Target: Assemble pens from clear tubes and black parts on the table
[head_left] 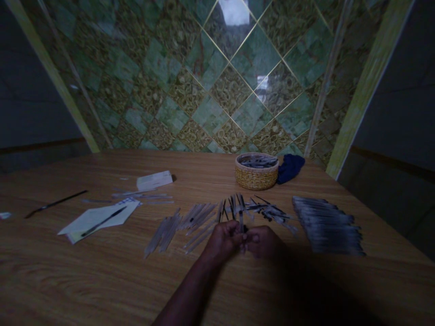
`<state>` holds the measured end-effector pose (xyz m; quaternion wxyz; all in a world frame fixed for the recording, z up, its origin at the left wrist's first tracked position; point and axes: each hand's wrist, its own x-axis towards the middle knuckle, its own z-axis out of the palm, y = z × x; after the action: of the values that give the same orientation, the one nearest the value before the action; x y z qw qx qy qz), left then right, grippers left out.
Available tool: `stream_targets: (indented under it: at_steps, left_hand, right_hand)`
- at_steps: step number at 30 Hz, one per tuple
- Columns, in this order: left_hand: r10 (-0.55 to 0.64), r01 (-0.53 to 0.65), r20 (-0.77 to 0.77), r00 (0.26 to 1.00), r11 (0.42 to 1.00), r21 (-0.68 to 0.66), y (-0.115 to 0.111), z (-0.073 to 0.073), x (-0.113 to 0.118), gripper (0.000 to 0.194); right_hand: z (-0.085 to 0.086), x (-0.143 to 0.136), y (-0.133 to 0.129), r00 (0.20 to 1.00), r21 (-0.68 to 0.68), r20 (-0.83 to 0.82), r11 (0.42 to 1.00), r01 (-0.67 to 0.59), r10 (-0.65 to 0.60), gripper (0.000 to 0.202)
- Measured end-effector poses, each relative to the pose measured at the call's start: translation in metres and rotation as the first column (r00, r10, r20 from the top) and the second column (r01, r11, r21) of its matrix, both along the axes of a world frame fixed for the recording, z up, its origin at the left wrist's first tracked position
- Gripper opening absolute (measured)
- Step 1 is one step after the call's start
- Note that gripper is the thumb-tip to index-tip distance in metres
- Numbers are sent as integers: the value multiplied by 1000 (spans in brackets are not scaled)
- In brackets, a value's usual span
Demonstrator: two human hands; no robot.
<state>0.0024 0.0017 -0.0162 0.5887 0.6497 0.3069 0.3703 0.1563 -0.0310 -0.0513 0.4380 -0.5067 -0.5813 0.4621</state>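
My left hand (222, 240) and my right hand (263, 242) meet over the middle of the table, fingers closed around one slim pen (241, 221). It stands nearly upright with a dark part inside; its lower end is hidden by my fingers. Just beyond lie thin dark refills (233, 203) and a loose heap of black-tipped pen parts (270, 211). To the left, see-through pen barrels (199, 215) are spread in rough rows. A dense row of pens (328, 226) with dark ends lies right of my right hand.
At the back stands a round wicker basket (256, 177) full of pens, beside a dark blue cloth (291, 167). Leftward are a white box (154, 180), papers (91, 219) with a dark pen (103, 222) on top, and a long dark stick (56, 203). A tiled wall (217, 90) closes the far side.
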Motion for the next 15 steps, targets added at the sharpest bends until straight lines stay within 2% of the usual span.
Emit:
stream_targets:
  at_steps: [3, 6, 11, 15]
  left_hand:
    - [-10, 10, -13, 1000, 1000, -20, -5, 3, 1, 25]
    - [-6, 6, -48, 999, 1000, 2, -8, 7, 1, 20]
    - [-62, 69, -94, 994, 995, 75, -11, 15, 0, 10]
    - [-94, 112, -139, 986, 985, 132, -7, 15, -4, 10]
  right_hand:
    - [11, 6, 2, 992, 20, -119, 999, -32, 35, 18]
    - [26, 4, -1, 993, 139, -105, 988, 70, -56, 26]
    - [49, -10, -6, 975, 321, 128, 938, 135, -184, 19]
    - [55, -15, -4, 919, 403, 297, 907, 125, -258, 22]
